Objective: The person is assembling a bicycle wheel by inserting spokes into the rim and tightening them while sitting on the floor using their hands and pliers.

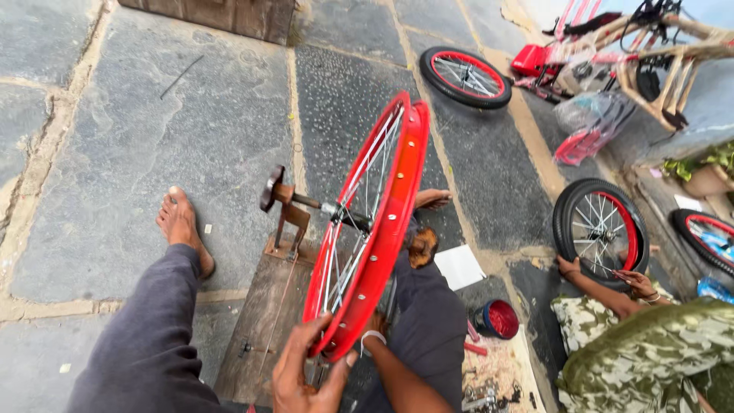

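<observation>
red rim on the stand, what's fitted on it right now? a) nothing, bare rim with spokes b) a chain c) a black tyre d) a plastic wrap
a: the red rim shows bare red metal all round with only silver spokes inside, mounted upright on the truing stand, with the left hand at its lower edge; the tyred wheel stands apart by another person.

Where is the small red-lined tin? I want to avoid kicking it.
The tin sits on the ground right of the red rim, below the white paper.
</observation>
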